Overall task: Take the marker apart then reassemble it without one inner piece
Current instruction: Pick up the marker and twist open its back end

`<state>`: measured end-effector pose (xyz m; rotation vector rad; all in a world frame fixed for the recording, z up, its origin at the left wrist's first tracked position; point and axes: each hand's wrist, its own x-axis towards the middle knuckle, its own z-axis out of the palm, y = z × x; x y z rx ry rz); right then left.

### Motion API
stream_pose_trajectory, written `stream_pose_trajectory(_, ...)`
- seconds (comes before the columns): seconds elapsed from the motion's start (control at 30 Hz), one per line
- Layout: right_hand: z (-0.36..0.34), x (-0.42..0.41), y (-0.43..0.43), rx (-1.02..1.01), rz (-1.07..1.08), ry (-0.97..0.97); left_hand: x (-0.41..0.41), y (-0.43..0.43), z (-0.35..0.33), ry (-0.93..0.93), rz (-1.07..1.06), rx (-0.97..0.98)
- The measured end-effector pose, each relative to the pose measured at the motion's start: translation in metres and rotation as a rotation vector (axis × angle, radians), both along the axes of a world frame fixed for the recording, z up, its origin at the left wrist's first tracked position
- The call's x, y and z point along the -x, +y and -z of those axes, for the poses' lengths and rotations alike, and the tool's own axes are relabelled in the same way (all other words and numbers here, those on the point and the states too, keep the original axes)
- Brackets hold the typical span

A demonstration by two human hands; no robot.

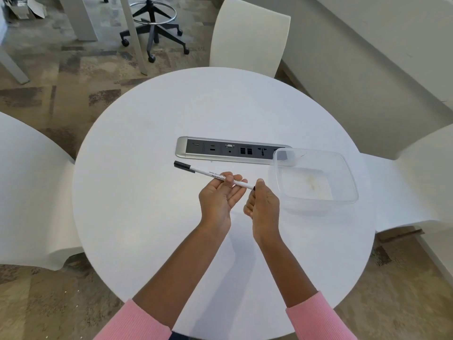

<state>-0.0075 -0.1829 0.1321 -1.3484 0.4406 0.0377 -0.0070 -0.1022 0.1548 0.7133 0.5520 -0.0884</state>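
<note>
A slim white marker [204, 172] with a black cap at its far left end is held level above the round white table [147, 204]. My left hand [218, 196] lies palm up under the barrel and pinches it with thumb and fingers. My right hand [263, 201] grips the black right end of the marker between thumb and forefinger. The marker is in one piece, with the cap on.
An empty clear plastic container [316, 177] stands just right of my hands. A grey socket panel [230, 150] is set into the table behind the marker. White chairs stand at the left [27, 190], far side [247, 35] and right [421, 177].
</note>
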Motion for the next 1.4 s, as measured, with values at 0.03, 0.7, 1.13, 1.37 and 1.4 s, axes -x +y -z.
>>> stream_pose_trajectory(0.03, 0.001, 0.001, 0.0, 0.071, -0.007, -0.049, 0.0, 0.0, -0.002, 0.024, -0.006, 0.029)
stream_pose_trajectory(0.7, -0.016, -0.003, -0.009, -0.09, -0.231, 0.081, -0.007, 0.007, -0.009, 0.017, -0.012, -0.089)
stream_pose_trajectory(1.13, -0.009, -0.003, -0.015, 0.13, -0.262, 0.024, -0.008, 0.005, -0.009, 0.041, -0.008, -0.081)
stream_pose_trajectory(1.37, -0.015, -0.004, -0.013, -0.145, -0.233, 0.096, -0.008, 0.006, -0.009, 0.049, -0.03, -0.099)
stream_pose_trajectory(1.4, -0.014, -0.004, -0.013, -0.125, -0.23, 0.07, -0.008, 0.006, -0.01, 0.052, -0.032, -0.097)
